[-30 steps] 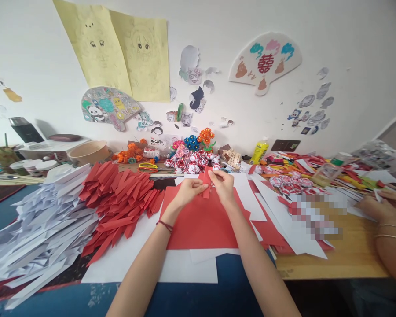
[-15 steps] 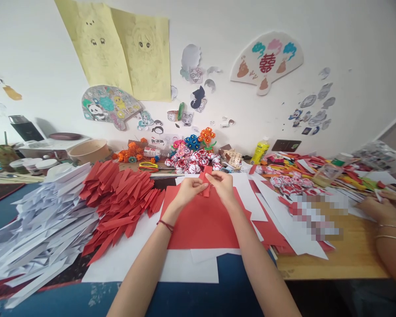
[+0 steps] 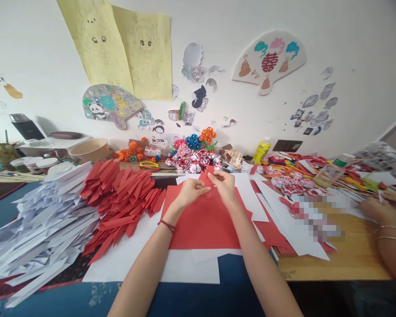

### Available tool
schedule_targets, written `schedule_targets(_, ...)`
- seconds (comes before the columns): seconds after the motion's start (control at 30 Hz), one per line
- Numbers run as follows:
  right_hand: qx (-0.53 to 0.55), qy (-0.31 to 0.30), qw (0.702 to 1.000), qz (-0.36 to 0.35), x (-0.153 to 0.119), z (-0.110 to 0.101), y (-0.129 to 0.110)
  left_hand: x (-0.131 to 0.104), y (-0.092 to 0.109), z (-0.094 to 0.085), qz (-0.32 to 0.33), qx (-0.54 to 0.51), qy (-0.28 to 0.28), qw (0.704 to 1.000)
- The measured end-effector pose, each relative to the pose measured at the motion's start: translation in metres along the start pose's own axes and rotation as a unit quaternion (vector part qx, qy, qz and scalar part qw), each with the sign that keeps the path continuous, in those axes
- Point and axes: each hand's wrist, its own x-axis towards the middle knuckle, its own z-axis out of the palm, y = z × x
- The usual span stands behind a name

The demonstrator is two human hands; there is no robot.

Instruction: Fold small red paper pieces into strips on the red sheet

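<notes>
Both of my hands pinch one small folded red paper strip [image 3: 209, 176] over the far part of a red sheet [image 3: 204, 224]. My left hand [image 3: 194, 191] has its fingers closed at the strip's left side, low down. On the other side, my right hand [image 3: 223, 183] grips the strip near its upper part with thumb and finger. The red sheet lies on white paper [image 3: 128, 259]. Left of it are a heap of folded red strips [image 3: 122, 193] and a larger heap of folded white strips [image 3: 42, 224].
Paper flowers [image 3: 194, 162] stand by the wall beyond my hands. A yellow bottle [image 3: 260, 152] and a beige bowl [image 3: 89, 150] are at the back. White sheets [image 3: 290, 220] lie on the right, where another person's hands [image 3: 379, 209] are at work.
My left hand has shifted slightly down along the strip, and its fingers now cover more of the lower part. My right hand still grips the strip near its top.
</notes>
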Motion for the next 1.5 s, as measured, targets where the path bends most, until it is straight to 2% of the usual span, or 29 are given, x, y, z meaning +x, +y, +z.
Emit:
schedule_targets(0.27,-0.001,0.022,1.0,-0.015,0.001,0.0,0.0,0.001,0.0,-0.002,-0.01,-0.029,-0.037,0.999)
schedule_targets(0.37,-0.012,0.029,0.999,-0.015,0.001,0.001,-0.002,-0.002,0.005,-0.002,-0.008,-0.002,-0.035,0.999)
schedule_targets(0.53,-0.016,0.019,1.0,-0.018,-0.002,0.001,-0.002,0.001,0.005,-0.002,0.062,0.124,0.06,0.988)
schedule_targets(0.7,-0.001,-0.043,0.999,-0.004,-0.004,0.004,-0.002,0.009,-0.002,-0.006,0.098,0.041,0.12,0.987)
schedule_targets(0.87,-0.002,-0.076,0.997,0.016,-0.006,0.009,-0.004,0.007,0.003,-0.011,0.104,0.062,0.196,0.973)
schedule_targets(1.17,0.016,-0.107,0.993,0.037,-0.007,0.009,-0.009,0.005,0.01,-0.008,0.123,0.041,0.204,0.97)
schedule_targets(1.37,0.009,-0.133,0.99,0.056,-0.008,0.01,-0.013,0.003,0.012,-0.009,0.129,0.055,0.235,0.962)
schedule_targets(1.5,0.019,-0.125,0.991,0.053,-0.009,0.011,-0.015,0.004,0.011,-0.009,0.117,0.042,0.198,0.972)
